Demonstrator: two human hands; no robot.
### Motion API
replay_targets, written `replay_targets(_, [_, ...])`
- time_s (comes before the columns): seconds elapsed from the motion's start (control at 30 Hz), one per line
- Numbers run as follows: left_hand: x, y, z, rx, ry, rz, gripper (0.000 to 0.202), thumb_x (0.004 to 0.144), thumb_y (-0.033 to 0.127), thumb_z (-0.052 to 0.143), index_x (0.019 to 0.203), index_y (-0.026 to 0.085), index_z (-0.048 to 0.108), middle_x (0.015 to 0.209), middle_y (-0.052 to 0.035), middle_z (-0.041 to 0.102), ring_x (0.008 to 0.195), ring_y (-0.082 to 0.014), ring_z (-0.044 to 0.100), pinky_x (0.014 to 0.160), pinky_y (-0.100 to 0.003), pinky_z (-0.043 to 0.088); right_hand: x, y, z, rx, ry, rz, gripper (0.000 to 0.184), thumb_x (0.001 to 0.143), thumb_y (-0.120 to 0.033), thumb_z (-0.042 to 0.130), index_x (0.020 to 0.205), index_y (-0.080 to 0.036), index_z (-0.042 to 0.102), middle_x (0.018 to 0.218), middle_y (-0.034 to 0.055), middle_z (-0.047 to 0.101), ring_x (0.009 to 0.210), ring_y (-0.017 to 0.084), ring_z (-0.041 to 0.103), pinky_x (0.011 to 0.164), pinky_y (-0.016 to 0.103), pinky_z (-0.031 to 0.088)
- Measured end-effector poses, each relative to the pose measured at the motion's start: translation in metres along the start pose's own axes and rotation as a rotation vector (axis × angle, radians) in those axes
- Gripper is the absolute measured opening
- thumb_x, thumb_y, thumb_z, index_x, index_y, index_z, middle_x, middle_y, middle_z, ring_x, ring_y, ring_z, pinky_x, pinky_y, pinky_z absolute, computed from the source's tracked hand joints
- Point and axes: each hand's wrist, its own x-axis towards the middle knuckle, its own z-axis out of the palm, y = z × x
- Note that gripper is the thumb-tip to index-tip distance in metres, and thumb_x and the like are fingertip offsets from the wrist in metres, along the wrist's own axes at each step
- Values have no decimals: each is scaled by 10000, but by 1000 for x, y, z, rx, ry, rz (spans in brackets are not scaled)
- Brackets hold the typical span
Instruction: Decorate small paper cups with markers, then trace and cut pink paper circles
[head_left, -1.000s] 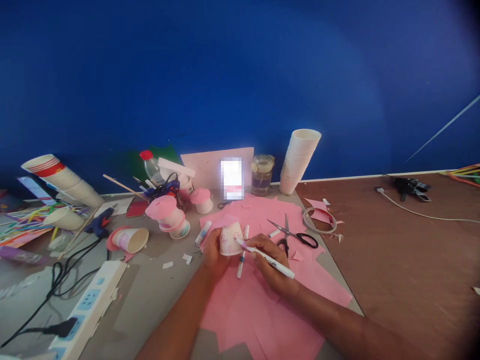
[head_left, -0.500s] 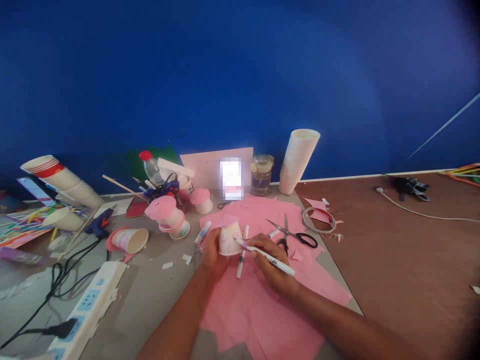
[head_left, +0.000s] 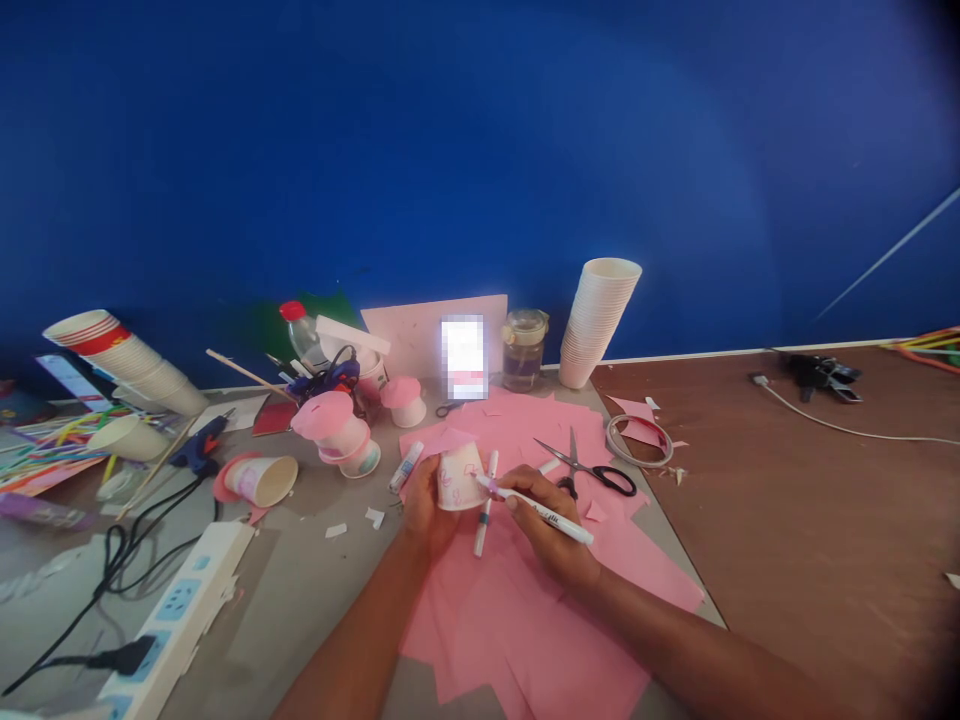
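My left hand point(head_left: 424, 510) is closed round the side of a white paper cup point(head_left: 459, 482), which is held upside down with pink line drawings on its wall. In my right hand point(head_left: 551, 525) is a white marker point(head_left: 553, 517), its tip at the cup's wall. Under both hands spread overlapping sheets of pink paper point(head_left: 525, 630). Beside the cup lies another marker point(head_left: 481, 533) on the paper. Black-handled scissors point(head_left: 585, 465) rest open just beyond my right hand.
Cups with pink paper point(head_left: 334, 430) stand left of my hands. A power strip point(head_left: 176, 610) and a blue glue gun point(head_left: 201, 445) lie further left. At the back are a lit phone point(head_left: 464, 358), a lidded jar point(head_left: 523, 350) and a tall cup stack point(head_left: 600, 320). A tape roll point(head_left: 639, 441) lies right.
Pink lines on the cup now form a more closed, box-like outline near the marker tip. My right hand and the marker have shifted very slightly right.
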Motion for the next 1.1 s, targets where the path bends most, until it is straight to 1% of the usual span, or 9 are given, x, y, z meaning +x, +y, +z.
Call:
replay_targets(0.1, [0,1,1,-2,-25,15,368,765,391,535,886,86,701,807,-107,704,805,-231,647,788,-355,509,0,0,0,0,-1,10,162,843,-353,576,875,-229,675,778,30,601,719,171,563,634,294,457])
replay_targets(0.33, [-2,3,4,0,0,22,385,768,404,515,861,79,699,813,-114,701,784,-236,643,778,-365,502,1,0,-1,14,-3,75,153,838,-344,577,855,-227,675,782,27,607,732,176,567,643,295,451])
replay_targets(0.5, [-3,4,7,-12,-6,15,381,781,402,490,850,90,698,805,-112,697,775,-233,640,765,-362,502,2,1,0,53,25,125,163,828,-370,584,832,-225,657,754,23,607,729,182,568,619,295,451])
replay_targets(0.6, [-4,4,7,-12,-18,12,386,787,407,488,846,87,695,809,-118,699,780,-239,641,760,-366,503,1,2,1,71,29,132,161,830,-370,580,839,-228,654,759,24,611,747,188,576,629,300,461])
replay_targets(0.73, [-4,3,5,-38,-50,-10,390,789,417,492,859,92,695,829,-122,706,798,-256,648,750,-377,507,1,2,1,68,66,90,158,840,-358,574,899,-229,643,817,34,600,787,189,578,686,313,477])
replay_targets(0.87, [-3,2,2,-66,-63,-48,415,799,429,498,927,84,690,893,-134,710,855,-272,653,762,-381,511,1,3,1,29,118,36,168,853,-341,567,964,-221,604,870,47,581,822,191,570,728,325,482])
replay_targets(0.93, [-3,2,2,-65,-50,-41,402,805,415,501,936,83,687,896,-129,713,867,-270,654,765,-375,513,0,2,1,1,101,2,162,862,-324,554,984,-221,587,883,47,571,813,187,568,716,320,484])
replay_targets(1.03, [-3,2,4,-49,-25,-10,351,811,374,503,895,92,693,847,-112,720,846,-253,660,778,-361,512,-3,2,2,-22,46,-69,145,875,-280,533,1006,-235,573,896,41,554,794,178,565,717,323,484])
replay_targets(1.1, [-4,1,5,-31,-33,8,348,821,364,493,877,89,699,836,-108,724,839,-248,659,792,-355,509,-5,1,2,-28,11,-121,147,882,-253,520,1021,-242,567,893,40,547,802,179,561,727,330,479])
